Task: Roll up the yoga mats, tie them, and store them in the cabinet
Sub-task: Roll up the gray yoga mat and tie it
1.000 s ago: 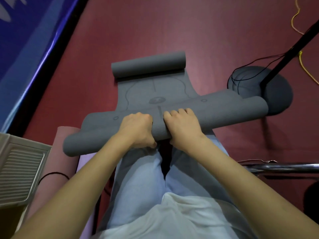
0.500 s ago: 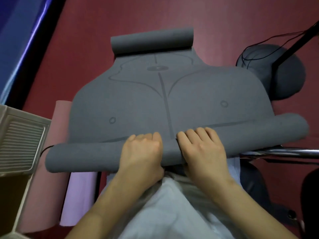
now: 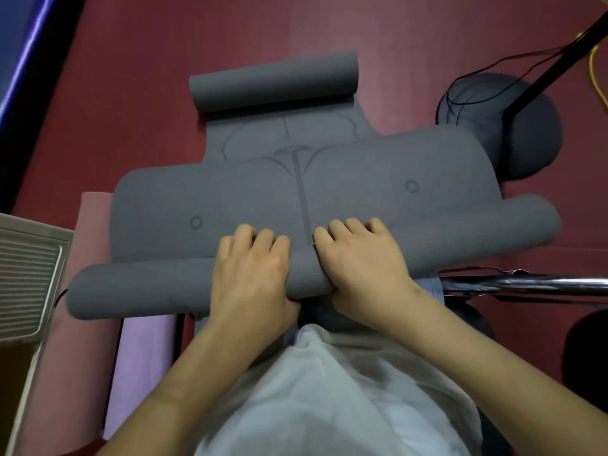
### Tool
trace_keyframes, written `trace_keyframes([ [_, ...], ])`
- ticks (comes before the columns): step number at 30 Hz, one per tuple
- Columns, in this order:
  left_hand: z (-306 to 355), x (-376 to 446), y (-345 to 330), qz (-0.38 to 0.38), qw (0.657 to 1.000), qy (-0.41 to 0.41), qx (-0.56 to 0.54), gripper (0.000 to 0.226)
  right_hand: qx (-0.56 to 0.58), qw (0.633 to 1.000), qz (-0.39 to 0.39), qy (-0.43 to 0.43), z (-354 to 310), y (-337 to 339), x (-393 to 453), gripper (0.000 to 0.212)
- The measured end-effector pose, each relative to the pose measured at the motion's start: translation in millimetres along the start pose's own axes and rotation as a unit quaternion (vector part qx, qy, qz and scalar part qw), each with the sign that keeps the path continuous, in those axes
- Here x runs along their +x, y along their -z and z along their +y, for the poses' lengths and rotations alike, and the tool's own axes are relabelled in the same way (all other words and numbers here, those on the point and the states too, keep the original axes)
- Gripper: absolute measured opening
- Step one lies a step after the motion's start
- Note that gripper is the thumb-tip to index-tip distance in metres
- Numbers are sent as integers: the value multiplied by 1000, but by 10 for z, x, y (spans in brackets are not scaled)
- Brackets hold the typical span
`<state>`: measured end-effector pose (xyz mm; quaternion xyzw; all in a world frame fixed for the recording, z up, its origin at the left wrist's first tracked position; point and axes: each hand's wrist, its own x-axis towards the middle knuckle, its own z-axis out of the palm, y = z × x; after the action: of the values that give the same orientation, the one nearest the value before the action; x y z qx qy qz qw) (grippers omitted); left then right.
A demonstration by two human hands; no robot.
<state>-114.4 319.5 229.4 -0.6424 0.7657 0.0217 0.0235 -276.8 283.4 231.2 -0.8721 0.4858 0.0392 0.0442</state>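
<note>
A grey yoga mat (image 3: 250, 195) with printed guide lines lies on the red floor in front of me. Its near end is rolled into a thick tube (image 3: 141, 287) across my lap, and its far end curls into a smaller roll (image 3: 273, 82). My left hand (image 3: 251, 271) and my right hand (image 3: 358, 261) sit side by side on the middle of the near roll, fingers curled over its top and thumbs under it.
A pink mat (image 3: 65, 357) and a lilac mat (image 3: 141, 363) lie at my left. A white slatted panel (image 3: 26, 278) stands at the left edge. A round dark stand base (image 3: 526, 126) with a black pole and cables sits at the right, above a chrome bar (image 3: 526, 284).
The near roll went from the floor up to my lap, drawing the flat part toward me. The view has since tilted, so more floor shows beyond the far roll.
</note>
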Motion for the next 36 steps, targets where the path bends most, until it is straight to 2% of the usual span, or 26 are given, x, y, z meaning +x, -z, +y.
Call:
trace_keyframes([
  [3,22,19,38,19,1000,7,-7,50,13,988,-148,41,79,206,154,52],
  [5,37,27,61,24,1000,-3,-20,55,43,973,-220,54,151,345,282,50],
  [9,-5,0,54,37,998,-10,-55,48,102,921,-374,47,263,517,591,53],
  [11,-2,-37,11,39,999,-15,-31,53,127,899,-417,47,266,529,689,56],
  [13,34,-50,-47,26,999,-9,20,63,130,894,-427,45,248,507,728,57],
  [18,22,76,-159,25,998,4,52,59,112,913,-392,22,229,507,684,59],
  [21,10,139,-142,26,998,-7,55,57,65,955,-288,14,198,465,495,55],
  [23,8,209,-73,-4,999,-9,44,61,2,979,-199,35,192,466,342,54],
  [26,8,362,67,-80,996,-7,47,61,-37,994,-95,33,198,464,192,55],
  [28,-38,446,114,-84,995,-21,43,52,-27,998,-56,12,157,379,128,54],
  [33,-142,605,200,-119,991,-61,7,54,6,999,-31,-36,89,102,3,93],
  [36,-203,714,270,-173,983,-63,0,59,26,999,-3,-41,60,54,-36,96],
])
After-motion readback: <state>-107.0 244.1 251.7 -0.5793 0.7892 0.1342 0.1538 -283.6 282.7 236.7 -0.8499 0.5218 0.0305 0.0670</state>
